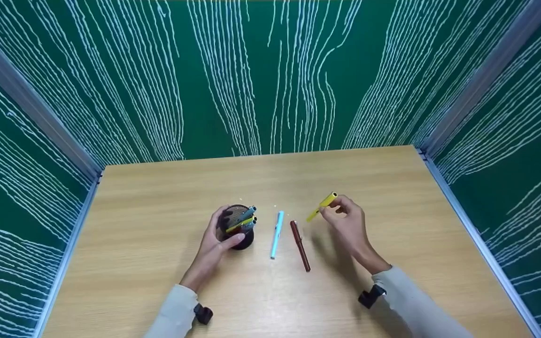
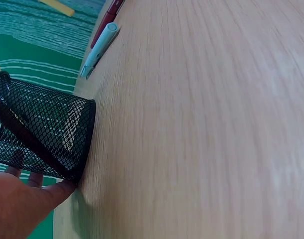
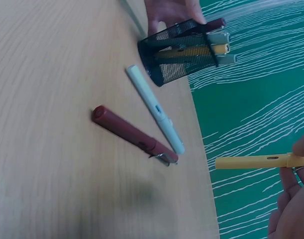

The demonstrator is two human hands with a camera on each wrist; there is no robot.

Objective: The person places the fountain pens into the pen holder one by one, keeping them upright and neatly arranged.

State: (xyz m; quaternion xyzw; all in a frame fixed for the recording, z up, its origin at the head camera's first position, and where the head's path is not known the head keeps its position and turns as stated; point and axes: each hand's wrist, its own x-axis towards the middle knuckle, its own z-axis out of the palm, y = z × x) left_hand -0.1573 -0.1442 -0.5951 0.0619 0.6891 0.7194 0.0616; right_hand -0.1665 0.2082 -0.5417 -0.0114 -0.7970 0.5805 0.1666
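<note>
My left hand (image 1: 213, 240) grips a black mesh pen cup (image 2: 47, 124) that stands on the table. Several pens poke out of the cup's mouth, among them a yellow pen (image 3: 221, 49) and a dark red one (image 3: 215, 25). To the right, my right hand (image 1: 348, 225) pinches another yellow pen (image 1: 323, 205) between thumb and fingers, holding it tilted above the tabletop. Between the hands lie a light blue pen (image 1: 277, 234) and a dark red pen (image 1: 300, 246), side by side and apart. The cup hides the lower parts of its pens in the head view.
The wooden table (image 1: 158, 197) is bounded at the back and sides by green panels (image 1: 270, 94) with wavy white lines. Metal posts (image 1: 477, 70) stand at the corners. A small black device sits on each wrist.
</note>
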